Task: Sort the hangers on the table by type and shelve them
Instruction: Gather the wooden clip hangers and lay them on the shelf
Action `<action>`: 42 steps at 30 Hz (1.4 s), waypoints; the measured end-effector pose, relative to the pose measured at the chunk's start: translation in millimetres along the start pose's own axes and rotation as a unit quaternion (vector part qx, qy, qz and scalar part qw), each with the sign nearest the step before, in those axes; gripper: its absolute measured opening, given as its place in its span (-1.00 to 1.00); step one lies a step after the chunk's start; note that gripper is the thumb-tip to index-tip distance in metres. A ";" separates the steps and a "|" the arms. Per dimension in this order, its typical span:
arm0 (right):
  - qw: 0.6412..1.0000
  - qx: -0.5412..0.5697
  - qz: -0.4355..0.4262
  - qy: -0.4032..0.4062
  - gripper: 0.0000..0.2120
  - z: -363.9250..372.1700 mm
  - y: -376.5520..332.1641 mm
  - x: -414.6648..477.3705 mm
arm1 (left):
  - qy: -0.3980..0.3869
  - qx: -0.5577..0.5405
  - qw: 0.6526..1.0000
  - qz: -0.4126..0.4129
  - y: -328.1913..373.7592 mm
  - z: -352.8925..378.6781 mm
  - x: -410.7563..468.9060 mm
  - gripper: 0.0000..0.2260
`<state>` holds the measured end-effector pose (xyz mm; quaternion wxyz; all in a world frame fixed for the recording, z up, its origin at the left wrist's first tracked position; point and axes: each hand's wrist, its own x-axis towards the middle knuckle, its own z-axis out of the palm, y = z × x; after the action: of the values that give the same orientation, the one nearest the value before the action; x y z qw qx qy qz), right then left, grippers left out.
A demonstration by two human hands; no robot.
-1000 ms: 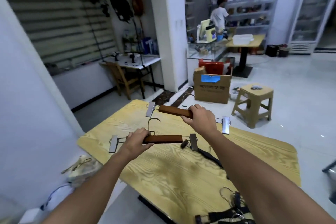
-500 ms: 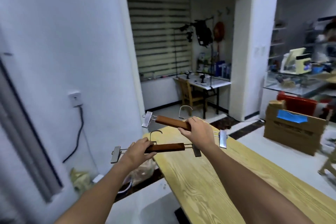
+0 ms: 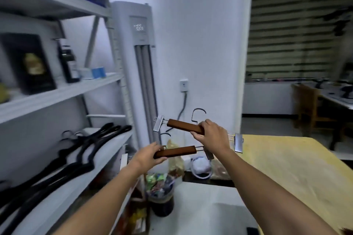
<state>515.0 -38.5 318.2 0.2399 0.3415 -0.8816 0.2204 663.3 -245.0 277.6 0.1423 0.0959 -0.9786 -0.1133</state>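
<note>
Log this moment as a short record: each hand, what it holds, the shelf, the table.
left: the left hand grips the lower clip hanger by its wooden bar
right: the right hand grips the upper clip hanger by its wooden bar
shelf: black hangers lie on its lower board, to the left
table: yellow wood top, to the right

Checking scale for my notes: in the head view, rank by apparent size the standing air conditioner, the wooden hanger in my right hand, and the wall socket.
1. Standing air conditioner, largest.
2. Wooden hanger, next, though it is nearest the camera.
3. Wall socket, smallest.
</note>
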 end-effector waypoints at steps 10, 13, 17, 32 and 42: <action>0.971 0.132 -0.186 -0.073 -0.60 56.9 -187.5 -12.1 | 0.036 0.076 0.972 -0.218 -104.6 -71.1 -184.6 -0.66; 0.957 0.145 -0.237 -0.082 -0.59 67.5 -238.5 -20.5 | 0.050 0.087 0.957 -0.271 -123.3 -87.6 -231.3 -0.65; 0.935 0.174 -0.291 -0.102 -0.58 73.8 -304.9 -39.8 | 0.062 0.085 0.940 -0.325 -139.2 -106.5 -293.2 -0.66; 0.857 0.232 -0.436 -0.148 -0.55 63.9 -493.9 -195.8 | 0.102 0.071 0.888 -0.443 -156.7 -140.5 -532.7 -0.66; 0.831 0.248 -0.470 -0.162 -0.55 42.5 -599.3 -293.2 | 0.105 0.068 0.843 -0.523 -173.9 -160.9 -702.1 -0.63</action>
<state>1118.7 -317.7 251.3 0.0751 0.7938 -0.5563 0.2339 1399.4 -288.1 204.3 0.1573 0.6145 -0.7674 -0.0935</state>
